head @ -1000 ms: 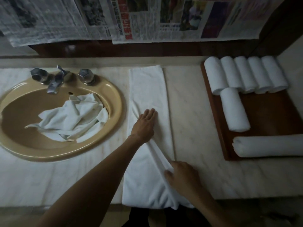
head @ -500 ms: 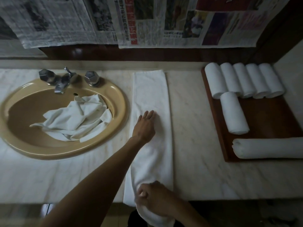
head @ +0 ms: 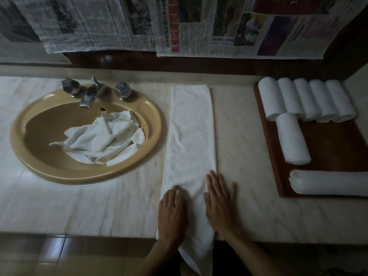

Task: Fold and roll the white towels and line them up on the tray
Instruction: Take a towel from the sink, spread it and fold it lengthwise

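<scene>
Crumpled towels (head: 103, 140) piled in the sink (head: 35, 108) at 9 o'clock, then the long folded towel (head: 192, 132) dead center on the bench (head: 245, 148) with left hand (head: 172, 213) and right hand (head: 221, 204) both flat, fingers straight, on its near end, tray (head: 342, 144) of rolled towels (head: 304, 100) at 3.

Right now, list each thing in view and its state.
Folded towel: flat strip on counter, near end hanging over the edge.
Left hand: resting on it.
Right hand: flat on its right edge.
Rolled towels: seven on tray.
Crumpled towels: in sink.
</scene>
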A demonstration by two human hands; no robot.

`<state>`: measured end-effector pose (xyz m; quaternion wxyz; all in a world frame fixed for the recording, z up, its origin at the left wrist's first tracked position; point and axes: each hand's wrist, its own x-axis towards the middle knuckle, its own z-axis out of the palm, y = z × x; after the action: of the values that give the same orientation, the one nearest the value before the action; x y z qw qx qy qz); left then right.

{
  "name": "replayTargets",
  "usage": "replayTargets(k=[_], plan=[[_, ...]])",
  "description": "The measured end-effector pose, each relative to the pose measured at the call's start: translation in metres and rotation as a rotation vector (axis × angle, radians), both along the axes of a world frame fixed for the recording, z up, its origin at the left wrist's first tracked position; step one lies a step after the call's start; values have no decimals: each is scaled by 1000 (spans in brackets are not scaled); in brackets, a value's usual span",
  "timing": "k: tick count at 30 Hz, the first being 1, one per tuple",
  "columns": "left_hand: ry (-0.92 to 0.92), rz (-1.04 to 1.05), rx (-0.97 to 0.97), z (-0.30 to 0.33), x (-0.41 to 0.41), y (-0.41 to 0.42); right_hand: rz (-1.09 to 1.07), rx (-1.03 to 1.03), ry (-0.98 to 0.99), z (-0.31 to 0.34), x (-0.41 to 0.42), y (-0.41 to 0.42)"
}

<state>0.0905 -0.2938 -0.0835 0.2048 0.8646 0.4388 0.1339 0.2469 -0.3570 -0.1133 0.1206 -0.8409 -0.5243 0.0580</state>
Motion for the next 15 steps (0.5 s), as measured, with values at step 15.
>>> replayTargets(k=[15], plan=[[-208,514,-538,29,-37,10,794,-215,117,58,4,128]])
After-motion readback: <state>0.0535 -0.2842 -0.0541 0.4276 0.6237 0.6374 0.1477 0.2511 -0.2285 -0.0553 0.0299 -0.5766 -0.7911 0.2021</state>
